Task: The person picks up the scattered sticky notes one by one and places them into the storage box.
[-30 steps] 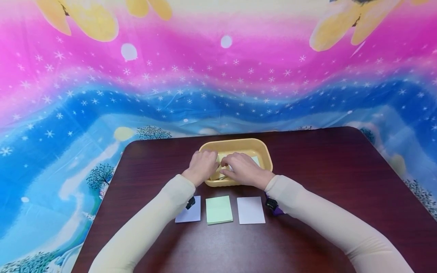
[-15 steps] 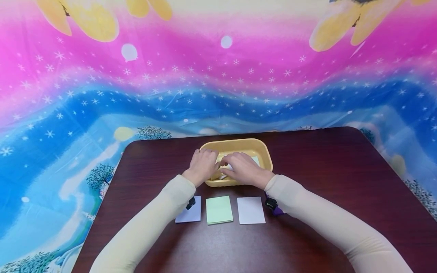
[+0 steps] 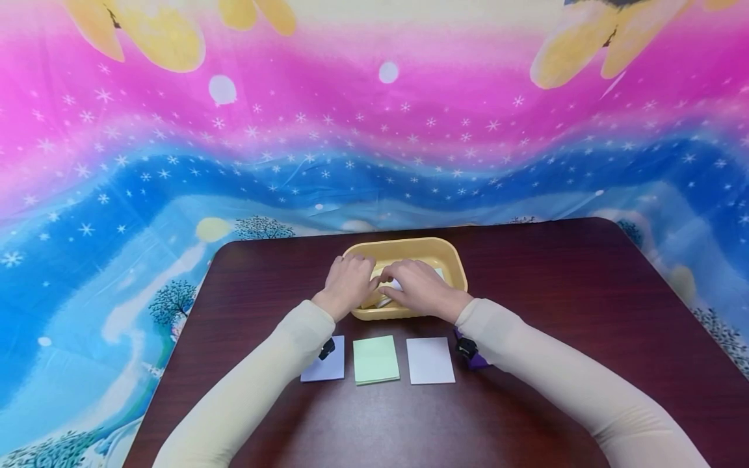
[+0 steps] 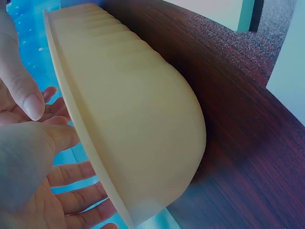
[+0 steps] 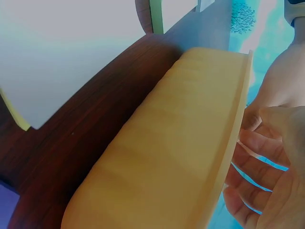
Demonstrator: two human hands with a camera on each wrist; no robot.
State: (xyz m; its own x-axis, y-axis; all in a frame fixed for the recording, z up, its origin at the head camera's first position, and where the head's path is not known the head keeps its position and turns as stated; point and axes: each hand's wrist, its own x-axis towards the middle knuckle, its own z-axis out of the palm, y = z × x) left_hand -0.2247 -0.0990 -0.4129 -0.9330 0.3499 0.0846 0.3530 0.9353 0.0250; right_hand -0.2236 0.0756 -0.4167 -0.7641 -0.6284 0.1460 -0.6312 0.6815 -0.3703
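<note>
A yellow plastic basket point(image 3: 453, 260) stands near the back of the dark table, with pale paper pieces point(image 3: 440, 274) and a small white strip point(image 3: 383, 301) in it. My left hand point(image 3: 349, 283) reaches over the left part of the basket, its fingers loosely bent and spread. In the left wrist view its fingertips pass behind the basket's rim. Facing it, my right hand point(image 3: 418, 288) comes over the front rim, thumb and forefinger apart. The right wrist view shows its fingers loosely curved beyond the rim. Both thumbs are close together. The near wall hides much of the inside.
In front of the basket lie a blue-violet pad point(image 3: 330, 367), a light green pad point(image 3: 376, 359) and a white pad point(image 3: 430, 361) in a row. A purple pad point(image 3: 478, 361) is partly under my right sleeve. A printed cloth point(image 3: 374, 149) hangs behind the table.
Both hands stay over the basket with only slight finger movements. The small white strip beneath them shows more than a second ago. The pads and basket have not moved.
</note>
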